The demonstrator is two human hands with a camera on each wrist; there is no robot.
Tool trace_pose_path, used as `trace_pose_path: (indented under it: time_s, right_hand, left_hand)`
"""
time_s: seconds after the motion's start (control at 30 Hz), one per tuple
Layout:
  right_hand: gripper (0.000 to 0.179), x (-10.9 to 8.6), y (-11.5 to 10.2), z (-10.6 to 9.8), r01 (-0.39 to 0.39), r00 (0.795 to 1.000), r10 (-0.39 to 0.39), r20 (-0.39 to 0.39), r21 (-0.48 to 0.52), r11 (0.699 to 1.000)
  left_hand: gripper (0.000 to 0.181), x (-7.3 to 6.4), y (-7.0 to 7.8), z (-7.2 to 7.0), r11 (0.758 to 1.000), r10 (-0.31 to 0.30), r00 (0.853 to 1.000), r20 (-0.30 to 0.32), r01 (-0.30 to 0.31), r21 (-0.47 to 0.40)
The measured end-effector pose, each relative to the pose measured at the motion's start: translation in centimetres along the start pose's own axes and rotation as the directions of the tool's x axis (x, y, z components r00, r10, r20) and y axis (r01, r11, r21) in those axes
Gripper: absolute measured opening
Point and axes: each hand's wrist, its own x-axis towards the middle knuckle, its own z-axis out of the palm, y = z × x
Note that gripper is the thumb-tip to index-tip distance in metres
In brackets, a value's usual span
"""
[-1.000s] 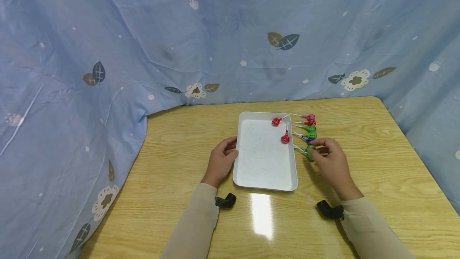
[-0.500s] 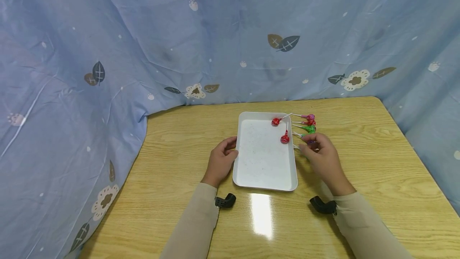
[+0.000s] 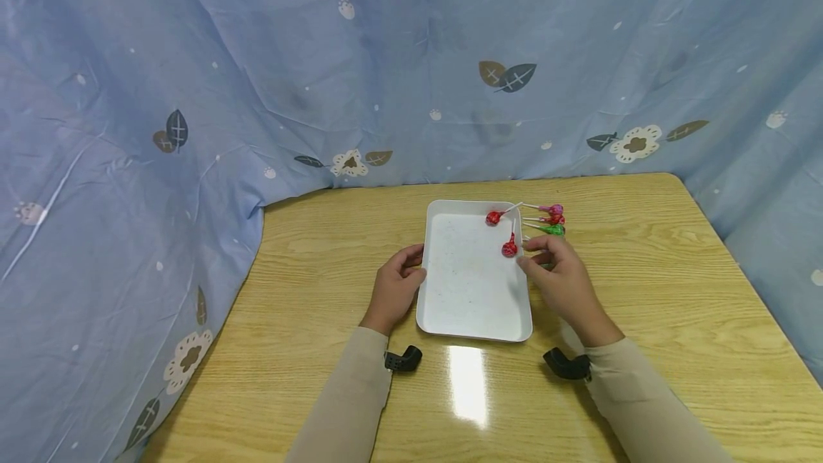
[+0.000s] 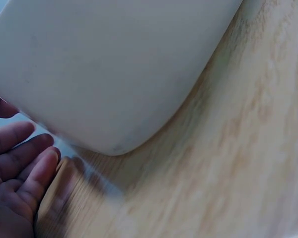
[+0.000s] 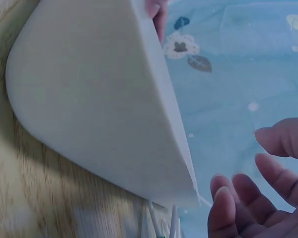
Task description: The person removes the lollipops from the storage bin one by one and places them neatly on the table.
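A shallow white tray (image 3: 472, 284) lies on the table with two red-wrapped lollipops, one (image 3: 494, 218) near its far right corner and another (image 3: 509, 249) by the right wall. My left hand (image 3: 397, 284) rests beside the tray's left wall, fingertips right at the rim. In the left wrist view the fingers (image 4: 37, 176) are loosely extended. Over the right rim is my right hand (image 3: 562, 281), its fingers (image 5: 248, 201) apart and loosely bent with nothing between them. Beyond it lie a pink lollipop (image 3: 556, 210), a red lollipop (image 3: 556, 220) and a green lollipop (image 3: 556, 230). The hand hides others.
The wooden table (image 3: 321, 270) extends on both sides of the tray. A blue patterned curtain (image 3: 398, 91) hangs along its back and left edges. Black wrist cameras (image 3: 405, 359) are strapped to both sleeves.
My right hand has moved left from the lollipops to the tray's right rim, covering the nearer green and purple ones. My left hand and the tray have stayed put.
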Motion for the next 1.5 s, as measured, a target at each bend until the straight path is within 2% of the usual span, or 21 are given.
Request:
trace_pose_path:
  time_s: [0.53,0.87,1.07,1.33,1.5]
  right_hand:
    - [0.040,0.5,-0.7,0.6,-0.058,0.989,0.059,0.133,-0.009,0.998]
    - [0.057,1.0,-1.7,0.8,-0.125,0.965,0.135,0.225,-0.061,0.990]
    - [0.060,1.4,-2.0,1.4,-0.095,0.958,0.131,0.257,-0.151,0.984]
    - [0.061,2.0,-2.1,2.4,-0.004,0.965,0.062,0.255,-0.221,0.975]
    - [0.067,2.2,-2.6,2.9,-0.021,0.961,0.089,0.262,-0.252,0.968]
  left_hand:
    - [0.046,0.0,0.1,-0.1,1.000,-0.010,1.000,0.004,0.010,0.006]
    - [0.046,0.0,0.1,0.0,1.000,-0.013,1.000,0.000,0.013,-0.018]
    - [0.046,0.0,0.2,0.0,1.000,-0.020,1.000,-0.002,0.020,-0.001]
    - [0.047,0.0,0.4,0.0,1.000,-0.026,1.000,0.002,0.026,0.015]
    - [0.047,0.1,0.2,-0.1,1.000,-0.016,1.000,0.008,0.016,0.014]
